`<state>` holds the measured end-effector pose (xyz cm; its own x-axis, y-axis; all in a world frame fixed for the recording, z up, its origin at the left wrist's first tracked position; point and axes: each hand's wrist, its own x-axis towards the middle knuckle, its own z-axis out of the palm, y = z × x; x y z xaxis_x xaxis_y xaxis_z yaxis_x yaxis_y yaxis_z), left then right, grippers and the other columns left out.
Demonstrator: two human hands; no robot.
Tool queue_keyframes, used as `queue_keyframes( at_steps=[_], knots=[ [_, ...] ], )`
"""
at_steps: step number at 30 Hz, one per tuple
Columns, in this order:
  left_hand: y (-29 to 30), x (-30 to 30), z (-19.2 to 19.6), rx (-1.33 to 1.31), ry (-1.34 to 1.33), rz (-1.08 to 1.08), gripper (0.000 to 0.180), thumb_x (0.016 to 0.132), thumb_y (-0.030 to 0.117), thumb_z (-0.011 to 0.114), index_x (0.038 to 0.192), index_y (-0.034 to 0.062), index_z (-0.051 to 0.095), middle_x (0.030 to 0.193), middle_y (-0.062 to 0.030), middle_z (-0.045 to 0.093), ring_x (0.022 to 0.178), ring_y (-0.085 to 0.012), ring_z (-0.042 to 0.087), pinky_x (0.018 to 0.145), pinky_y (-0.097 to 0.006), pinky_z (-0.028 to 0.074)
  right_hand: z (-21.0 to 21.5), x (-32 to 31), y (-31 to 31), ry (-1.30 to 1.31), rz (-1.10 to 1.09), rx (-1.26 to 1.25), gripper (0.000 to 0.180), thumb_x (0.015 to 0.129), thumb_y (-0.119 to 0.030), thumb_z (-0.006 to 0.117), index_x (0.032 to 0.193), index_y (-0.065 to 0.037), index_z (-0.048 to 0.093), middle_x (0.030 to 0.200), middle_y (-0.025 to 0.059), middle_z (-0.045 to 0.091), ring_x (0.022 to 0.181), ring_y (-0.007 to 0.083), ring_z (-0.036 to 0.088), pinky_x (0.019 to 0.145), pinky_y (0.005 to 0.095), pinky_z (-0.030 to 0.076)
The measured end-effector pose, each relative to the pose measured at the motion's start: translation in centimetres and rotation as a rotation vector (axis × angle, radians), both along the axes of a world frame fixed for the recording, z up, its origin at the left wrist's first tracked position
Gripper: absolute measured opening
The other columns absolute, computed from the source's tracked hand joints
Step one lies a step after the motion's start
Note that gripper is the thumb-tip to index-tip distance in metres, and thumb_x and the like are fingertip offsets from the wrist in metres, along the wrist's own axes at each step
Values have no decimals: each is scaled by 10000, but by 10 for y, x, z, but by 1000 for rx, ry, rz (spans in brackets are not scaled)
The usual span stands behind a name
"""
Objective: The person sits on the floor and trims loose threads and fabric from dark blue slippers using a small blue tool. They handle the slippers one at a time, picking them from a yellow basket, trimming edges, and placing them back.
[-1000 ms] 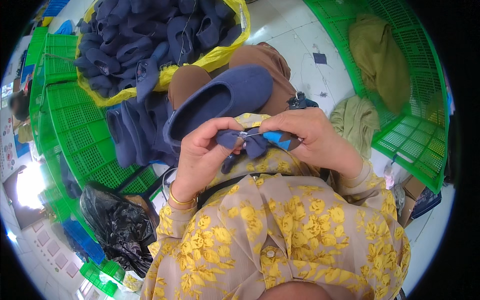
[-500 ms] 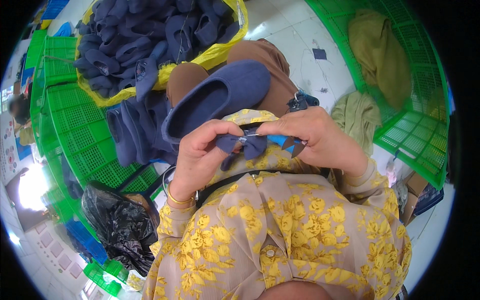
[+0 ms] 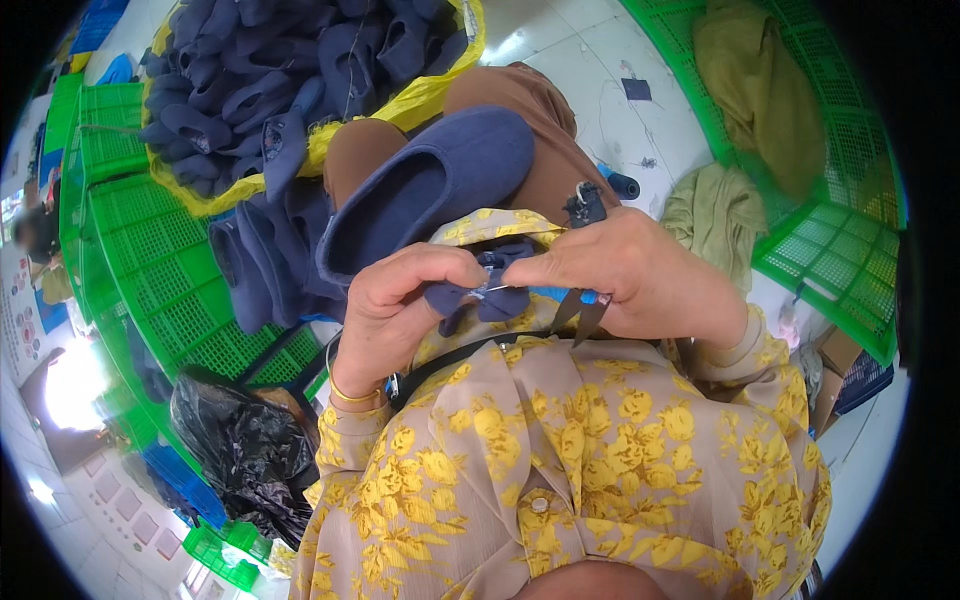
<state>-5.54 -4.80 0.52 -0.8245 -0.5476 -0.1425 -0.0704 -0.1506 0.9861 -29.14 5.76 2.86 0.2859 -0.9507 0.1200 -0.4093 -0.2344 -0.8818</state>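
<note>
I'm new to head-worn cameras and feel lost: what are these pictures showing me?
There is no machine: a person works bare-handed. Everything is seen by a wide camera on the head, looking down; its lens bends straight edges near the rim. The left grip pinches a navy cloth bow. The right grip brings to it what looks like a needle, and also holds snips. A navy shoe lies on the lap. Ahead sits a yellow sack of similar shoes.

Dark-bladed snips (image 3: 590,319) lower than before
</note>
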Motion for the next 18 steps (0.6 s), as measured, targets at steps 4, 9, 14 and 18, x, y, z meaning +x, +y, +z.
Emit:
queue_keyframes(
  at_steps=[4,9,14,18],
  knots=[
    [0,1,1,-7,-6,3,70,864,-19,645,934,-17,656,946,-115,655,899,-199,635,829,-323,513,1,1,-1,-6,0,-5,479,619,71,626,1084,-38,672,954,120,706,818,313,675,697,368,551],
    [-1,-1,1,2,4,-10,73,862,-17,646,933,-17,658,947,-117,657,899,-197,636,832,-321,511,0,1,0,8,-3,-19,452,629,61,634,1069,-38,675,887,117,697,770,309,665,651,368,532],
    [0,1,0,-15,-17,-33,76,856,-15,653,930,-19,667,950,-113,661,896,-191,637,831,-311,509,7,0,-1,76,55,-33,419,651,39,632,1061,-39,667,788,100,661,723,306,645,598,383,502],
    [-3,-2,2,3,-44,-124,122,874,-40,615,982,-9,664,952,-61,666,881,-131,627,782,-249,498,11,-2,-4,156,133,-12,397,666,34,614,1053,-43,665,737,86,632,702,306,632,579,388,488]
  ],
)
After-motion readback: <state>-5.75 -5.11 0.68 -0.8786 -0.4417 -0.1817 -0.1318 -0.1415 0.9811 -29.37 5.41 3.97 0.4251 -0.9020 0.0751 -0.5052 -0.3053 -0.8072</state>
